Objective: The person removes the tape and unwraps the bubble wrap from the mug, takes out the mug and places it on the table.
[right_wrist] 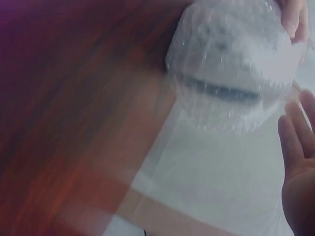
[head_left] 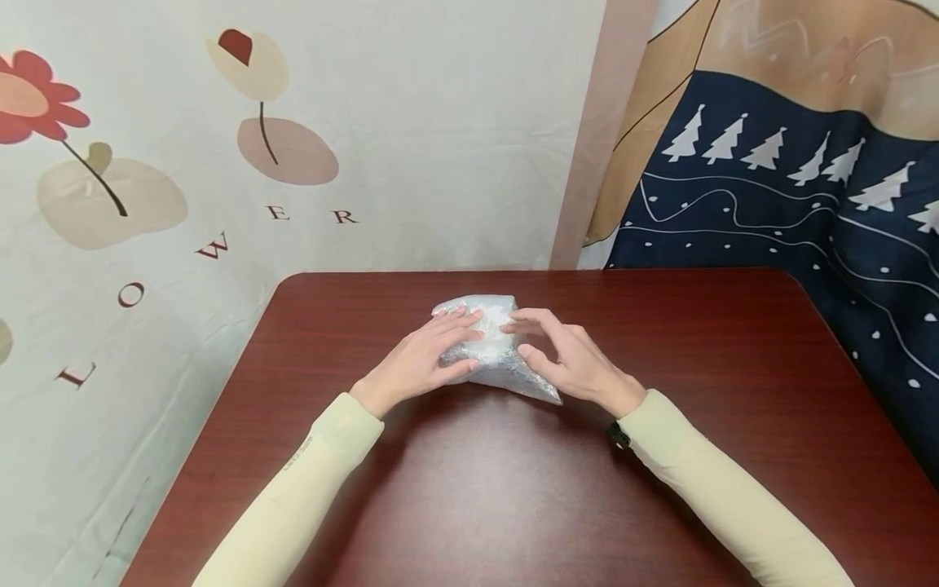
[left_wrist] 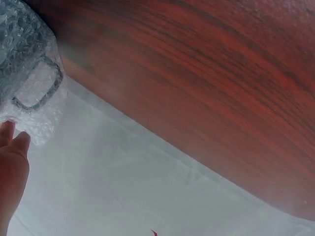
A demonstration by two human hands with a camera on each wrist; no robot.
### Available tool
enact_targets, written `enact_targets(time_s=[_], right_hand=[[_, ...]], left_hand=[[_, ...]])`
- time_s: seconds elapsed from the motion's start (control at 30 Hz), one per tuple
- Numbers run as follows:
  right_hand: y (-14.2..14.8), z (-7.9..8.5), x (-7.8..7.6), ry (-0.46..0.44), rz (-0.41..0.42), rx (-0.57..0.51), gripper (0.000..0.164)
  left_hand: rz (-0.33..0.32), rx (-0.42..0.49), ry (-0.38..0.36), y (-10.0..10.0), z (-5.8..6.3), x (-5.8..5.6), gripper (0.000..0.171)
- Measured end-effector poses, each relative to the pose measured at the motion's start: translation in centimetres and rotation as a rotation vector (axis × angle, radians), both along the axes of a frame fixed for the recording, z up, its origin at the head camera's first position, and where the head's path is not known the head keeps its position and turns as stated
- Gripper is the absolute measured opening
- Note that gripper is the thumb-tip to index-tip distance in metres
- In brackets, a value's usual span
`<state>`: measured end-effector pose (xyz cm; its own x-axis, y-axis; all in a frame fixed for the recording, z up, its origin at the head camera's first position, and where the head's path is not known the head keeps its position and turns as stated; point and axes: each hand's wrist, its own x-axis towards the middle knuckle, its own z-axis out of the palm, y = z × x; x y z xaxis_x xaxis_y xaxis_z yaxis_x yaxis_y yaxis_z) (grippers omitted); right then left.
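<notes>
A bundle of clear bubble wrap [head_left: 495,349] lies on the table, its loose corner pointing toward the near right. Through the wrap, the left wrist view shows a dark loop [left_wrist: 55,91]; a dark band [right_wrist: 216,90] shows in the right wrist view. What is wrapped inside is obscured. My left hand [head_left: 421,359] rests on the bundle's left side with fingers stretched over its top. On the other side is my right hand [head_left: 575,363], its fingers loosely bent at the bundle's right edge. In the right wrist view those fingers [right_wrist: 293,135] extend beside the wrap without gripping it.
The dark red wooden table [head_left: 469,505] has rounded far corners. Behind it hangs a pale cloth [head_left: 455,163] printed with flowers and letters. A navy cloth with white trees [head_left: 734,204] hangs at the right. Pale yellow sleeves [head_left: 279,497] cover both forearms.
</notes>
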<state>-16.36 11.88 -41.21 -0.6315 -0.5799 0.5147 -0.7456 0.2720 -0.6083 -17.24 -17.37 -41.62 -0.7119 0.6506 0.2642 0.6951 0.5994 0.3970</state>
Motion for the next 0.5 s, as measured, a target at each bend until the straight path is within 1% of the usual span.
enact_targets(time_s=[0.13, 0.2, 0.23, 0.33, 0.4, 0.5], right_hand=[[0.5, 0.1, -0.7, 0.225, -0.077, 0.109, 0.048], [0.6, 0.1, -1.1, 0.315, -0.078, 0.165, 0.047], [0.5, 0.1, -1.2, 0.344, -0.071, 0.189, 0.047], [0.4, 0.0, -1.5, 0.373, -0.049, 0.237, 0.046], [0.2, -0.1, -1.6, 0.356, -0.039, 0.258, 0.045], [0.0, -0.2, -1.7, 0.302, -0.032, 0.269, 0.043]], left_hand=[[-0.011, 0.005, 0.011, 0.0, 0.0, -0.1, 0.042], [-0.011, 0.002, 0.011, 0.0, 0.0, -0.1, 0.043], [-0.011, 0.0, 0.01, 0.0, -0.1, -0.1, 0.043], [-0.007, -0.006, 0.002, -0.1, -0.1, -0.1, 0.044], [-0.005, -0.008, -0.003, -0.1, -0.1, -0.1, 0.045], [-0.005, -0.007, -0.003, -0.1, -0.1, 0.0, 0.047]])
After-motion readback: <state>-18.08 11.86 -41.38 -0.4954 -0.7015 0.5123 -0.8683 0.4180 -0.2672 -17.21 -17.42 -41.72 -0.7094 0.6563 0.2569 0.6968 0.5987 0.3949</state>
